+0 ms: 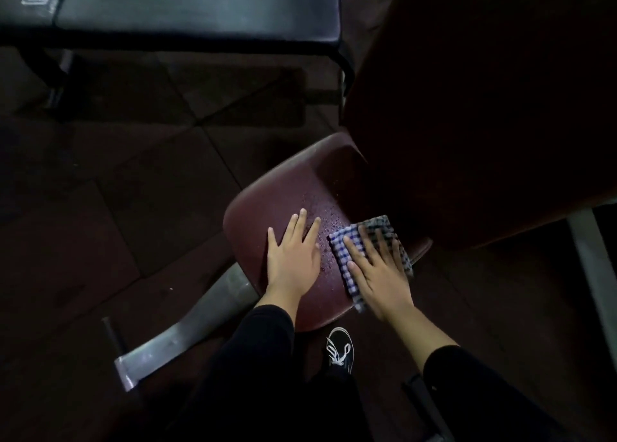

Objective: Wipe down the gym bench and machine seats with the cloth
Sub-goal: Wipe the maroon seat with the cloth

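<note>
At the centre of a dim gym floor, a person in black sleeves is leaning over a maroon machine seat [283, 194], both hands lying flat on its padded top. The left hand [292, 258] is resting directly on the vinyl with fingers straight and spread, grasping nothing, toward the seat's 8 o'clock edge. The right hand [377, 268] is pressing down with straight fingers on a blue-and-white checked cloth [347, 258], which is lying folded on the seat's 4 o'clock side, just beside the left hand but not touching it. Water droplets [325, 221] are beading on the vinyl between the two hands and running up toward 12 o'clock. A dark maroon backrest [484, 108] is rising at 2 o'clock, its lower edge overhanging the far corner of the cloth. A black padded bench [200, 11] is lying across the frame at 11 o'clock, well apart from the seat. A grey metal frame foot [187, 328] is slanting out from under the seat toward 7 o'clock, and a black shoe with white laces [340, 351] is showing below the seat at 6 o'clock, on dark rubber floor tiles [133, 191].
</note>
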Demonstrator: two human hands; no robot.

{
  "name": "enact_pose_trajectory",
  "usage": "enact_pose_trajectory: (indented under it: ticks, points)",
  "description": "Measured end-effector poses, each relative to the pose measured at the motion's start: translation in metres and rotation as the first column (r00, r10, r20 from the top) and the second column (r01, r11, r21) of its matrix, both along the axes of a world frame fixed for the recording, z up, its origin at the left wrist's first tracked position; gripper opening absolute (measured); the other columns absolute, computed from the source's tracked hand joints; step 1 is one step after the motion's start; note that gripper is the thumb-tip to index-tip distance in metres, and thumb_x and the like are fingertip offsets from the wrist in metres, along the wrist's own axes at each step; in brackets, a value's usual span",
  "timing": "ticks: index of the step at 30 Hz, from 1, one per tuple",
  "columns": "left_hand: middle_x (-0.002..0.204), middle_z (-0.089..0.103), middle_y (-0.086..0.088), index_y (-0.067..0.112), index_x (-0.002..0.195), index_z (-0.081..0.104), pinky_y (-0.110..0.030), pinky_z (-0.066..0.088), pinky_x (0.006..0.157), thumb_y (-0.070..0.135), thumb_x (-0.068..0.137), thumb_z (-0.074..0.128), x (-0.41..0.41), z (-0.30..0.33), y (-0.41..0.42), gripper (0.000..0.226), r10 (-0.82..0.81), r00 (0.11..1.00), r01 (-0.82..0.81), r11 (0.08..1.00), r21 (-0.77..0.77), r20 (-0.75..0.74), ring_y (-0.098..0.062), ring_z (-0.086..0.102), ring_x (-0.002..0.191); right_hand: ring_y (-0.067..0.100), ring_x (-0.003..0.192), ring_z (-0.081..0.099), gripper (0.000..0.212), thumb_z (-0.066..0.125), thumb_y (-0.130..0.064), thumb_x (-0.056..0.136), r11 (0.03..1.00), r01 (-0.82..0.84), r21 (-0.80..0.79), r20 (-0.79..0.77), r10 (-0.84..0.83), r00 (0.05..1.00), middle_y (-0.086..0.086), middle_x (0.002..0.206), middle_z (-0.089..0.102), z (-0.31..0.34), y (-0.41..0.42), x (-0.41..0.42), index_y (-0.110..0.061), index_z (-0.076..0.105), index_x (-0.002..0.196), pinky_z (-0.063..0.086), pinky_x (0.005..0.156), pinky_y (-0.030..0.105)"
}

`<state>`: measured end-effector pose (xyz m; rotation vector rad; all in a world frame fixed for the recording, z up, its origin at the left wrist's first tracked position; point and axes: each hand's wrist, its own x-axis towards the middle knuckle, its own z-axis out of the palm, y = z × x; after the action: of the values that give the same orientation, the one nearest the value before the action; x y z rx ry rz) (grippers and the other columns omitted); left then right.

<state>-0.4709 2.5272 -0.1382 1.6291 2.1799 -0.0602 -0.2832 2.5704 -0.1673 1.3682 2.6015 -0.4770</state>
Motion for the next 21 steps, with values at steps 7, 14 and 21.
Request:
enact_pose_trajectory:
  ticks: [7, 14, 21]
  points:
    - [0.161, 0.017, -0.001, 0.028, 0.153, 0.024, -0.059, 0.011, 0.116, 0.039, 0.1, 0.024, -0.004, -0.045, -0.013, 0.053, -0.02, 0.999, 0.028, 0.969, 0.246, -0.033, -0.016, 0.016, 0.148, 0.018, 0.148, 0.0, 0.057, 0.008, -0.064, 0.097, 0.996, 0.06, 0.065, -0.036, -0.057, 0.998, -0.01, 0.161, 0.003, -0.012, -0.007, -0.005, -0.045, 0.009, 0.15, 0.0, 0.117, 0.041]
    - [0.161, 0.017, 0.0, 0.029, 0.153, 0.023, -0.058, 0.01, 0.116, 0.038, 0.1, 0.024, -0.005, -0.052, -0.014, 0.054, -0.002, 0.999, 0.013, 0.961, 0.277, -0.039, -0.016, 0.017, 0.148, 0.021, 0.147, 0.014, 0.054, 0.017, -0.06, 0.096, 0.99, 0.082, 0.118, -0.047, -0.077, 0.996, -0.006, 0.159, 0.016, -0.016, 0.047, -0.035, -0.043, 0.019, 0.147, 0.006, 0.117, 0.044]
    - [0.161, 0.017, 0.001, 0.03, 0.153, 0.023, -0.058, 0.012, 0.116, 0.038, 0.1, 0.024, -0.005, -0.054, -0.014, 0.053, 0.001, 1.0, 0.008, 0.954, 0.3, -0.031, -0.016, 0.018, 0.148, 0.033, 0.132, 0.041, 0.064, 0.012, -0.062, 0.089, 0.91, 0.413, 0.035, -0.038, -0.411, 0.911, -0.005, 0.158, 0.024, -0.01, 0.057, 0.012, -0.041, 0.019, 0.149, 0.033, 0.105, 0.044]
